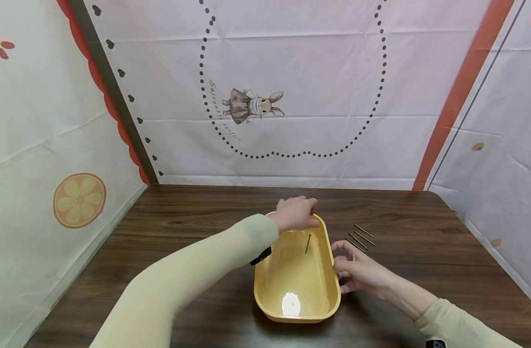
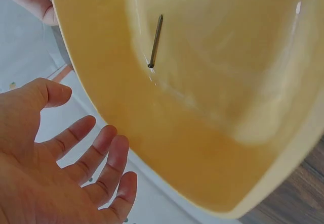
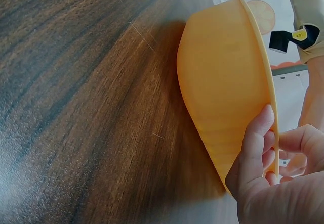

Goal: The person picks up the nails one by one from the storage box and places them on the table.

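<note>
A yellow plastic basin rests on the table with a single dark nail lying inside near its far end. Over the far rim is my left hand; in the left wrist view its fingers are spread and relaxed beside the rim, holding nothing. My right hand pinches the basin's right rim between thumb and fingers, as the right wrist view shows. Several more nails lie roughly parallel on the table, just beyond the right hand.
The dark wood-grain table extends around the basin. A printed white cloth with a rabbit figure hangs behind it and along both sides. A black band sits at the left wrist, partly over the basin's left rim in the head view.
</note>
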{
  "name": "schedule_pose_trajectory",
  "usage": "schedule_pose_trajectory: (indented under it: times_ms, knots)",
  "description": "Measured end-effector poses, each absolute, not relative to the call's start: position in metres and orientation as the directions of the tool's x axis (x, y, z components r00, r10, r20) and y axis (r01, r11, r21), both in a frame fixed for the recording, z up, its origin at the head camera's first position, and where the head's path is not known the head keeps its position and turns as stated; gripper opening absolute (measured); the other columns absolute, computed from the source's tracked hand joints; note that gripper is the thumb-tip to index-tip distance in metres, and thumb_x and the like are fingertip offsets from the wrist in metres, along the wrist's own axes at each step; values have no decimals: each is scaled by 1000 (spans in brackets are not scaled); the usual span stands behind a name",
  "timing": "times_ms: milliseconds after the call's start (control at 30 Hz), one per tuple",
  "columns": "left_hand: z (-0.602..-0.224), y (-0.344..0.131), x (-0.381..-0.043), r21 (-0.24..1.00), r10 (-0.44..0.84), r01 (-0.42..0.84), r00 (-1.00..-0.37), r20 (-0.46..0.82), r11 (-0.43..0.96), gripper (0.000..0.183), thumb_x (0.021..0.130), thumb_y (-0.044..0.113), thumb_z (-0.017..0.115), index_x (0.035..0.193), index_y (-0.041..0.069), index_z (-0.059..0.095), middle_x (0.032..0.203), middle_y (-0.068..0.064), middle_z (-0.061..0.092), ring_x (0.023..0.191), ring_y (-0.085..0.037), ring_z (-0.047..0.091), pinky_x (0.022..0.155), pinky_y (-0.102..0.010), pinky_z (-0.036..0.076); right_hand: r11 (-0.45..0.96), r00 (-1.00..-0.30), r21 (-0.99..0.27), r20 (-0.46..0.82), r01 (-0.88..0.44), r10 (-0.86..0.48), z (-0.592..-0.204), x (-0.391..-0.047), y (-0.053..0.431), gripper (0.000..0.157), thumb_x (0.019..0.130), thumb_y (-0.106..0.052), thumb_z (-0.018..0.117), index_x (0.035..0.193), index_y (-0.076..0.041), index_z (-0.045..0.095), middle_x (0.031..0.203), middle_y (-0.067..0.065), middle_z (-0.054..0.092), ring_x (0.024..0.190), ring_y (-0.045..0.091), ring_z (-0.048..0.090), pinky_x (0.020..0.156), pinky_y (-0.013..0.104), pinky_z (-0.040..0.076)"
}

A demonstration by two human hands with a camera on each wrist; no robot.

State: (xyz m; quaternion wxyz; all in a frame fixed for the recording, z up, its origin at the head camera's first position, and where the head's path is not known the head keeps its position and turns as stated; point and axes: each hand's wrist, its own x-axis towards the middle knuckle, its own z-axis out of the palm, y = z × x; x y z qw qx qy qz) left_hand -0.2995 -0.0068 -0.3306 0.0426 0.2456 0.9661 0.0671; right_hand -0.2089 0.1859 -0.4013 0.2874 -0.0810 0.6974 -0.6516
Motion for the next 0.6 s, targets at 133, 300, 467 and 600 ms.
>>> schedule_pose_trajectory:
  times_ms: [133, 300, 467, 600]
  knots:
    - [-334, -3, -299, 158, 459, 448, -887, -42, 880, 21, 93, 41, 62, 98, 22, 56, 90, 5, 58, 82, -14, 55, 76, -38, 42, 136, -823, -956, -292, 259, -488, -401, -208, 186, 53, 89, -5, 51, 132, -6, 20, 79, -6, 58, 74, 10, 59, 63, 30, 58]
    - [-342, 0, -301, 179, 442, 428, -896, -46, 886, 22, 93, 42, 62, 94, 22, 54, 83, 5, 57, 74, -15, 54, 68, -34, 38, 135, -822, -956, -293, 260, -489, -400, -208, 186, 53, 89, -5, 51, 132, -6, 19, 80, -6, 59, 75, 11, 60, 64, 31, 58]
    - [-345, 2, -300, 201, 440, 419, -895, -73, 886, 23, 94, 42, 62, 98, 21, 56, 81, 4, 59, 71, -15, 53, 67, -33, 39, 137, -820, -955, -297, 264, -489, -399, -208, 185, 53, 90, -5, 51, 132, -6, 19, 81, -5, 58, 76, 11, 60, 64, 31, 58]
    - [-347, 4, -300, 183, 429, 408, -899, -93, 894, 25, 94, 45, 61, 95, 21, 57, 79, 5, 58, 69, -13, 51, 66, -33, 40, 141, -818, -954, -300, 266, -490, -398, -208, 185, 53, 90, -5, 51, 132, -5, 19, 82, -5, 58, 76, 11, 60, 64, 31, 58]
